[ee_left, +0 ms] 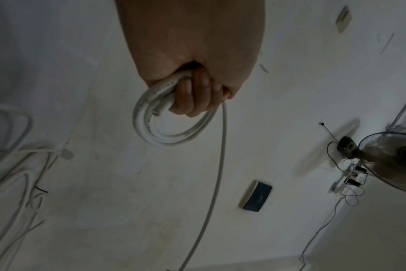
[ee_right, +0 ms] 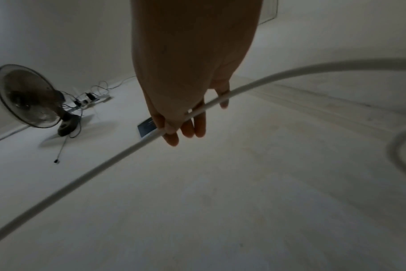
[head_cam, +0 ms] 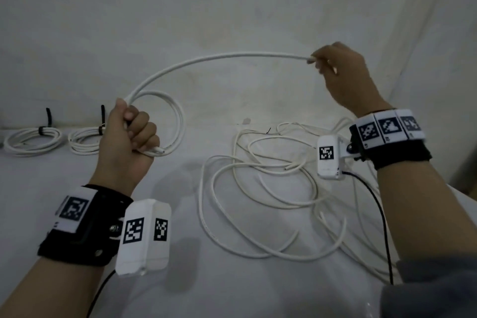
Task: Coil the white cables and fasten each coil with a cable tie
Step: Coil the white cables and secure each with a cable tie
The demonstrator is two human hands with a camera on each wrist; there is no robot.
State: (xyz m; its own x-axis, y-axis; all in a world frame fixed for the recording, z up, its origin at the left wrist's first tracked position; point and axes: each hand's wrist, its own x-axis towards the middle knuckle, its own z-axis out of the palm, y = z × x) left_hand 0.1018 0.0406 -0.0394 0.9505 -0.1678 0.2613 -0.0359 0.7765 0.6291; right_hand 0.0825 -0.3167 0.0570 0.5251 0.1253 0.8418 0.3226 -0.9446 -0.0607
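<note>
My left hand (head_cam: pixel 129 134) is wrapped tight around a small coil (head_cam: pixel 165 121) of white cable (head_cam: pixel 206 58). My right hand (head_cam: pixel 343 72) pinches the same cable farther along, lifted above the white floor (head_cam: pixel 232 20). Loose cables (head_cam: pixel 271 188) lie tangled below my right wrist. Two tied coils (head_cam: pixel 33 139) (head_cam: pixel 85 141) lie on the far left, each with a black tie (head_cam: pixel 49 116).

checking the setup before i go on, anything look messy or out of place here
The loose white cables lie in an overlapping tangle on the white surface beside the right hand, unlike the two tied coils at far left. The coil in the left hand has no tie yet. Nothing looks damaged.
</note>
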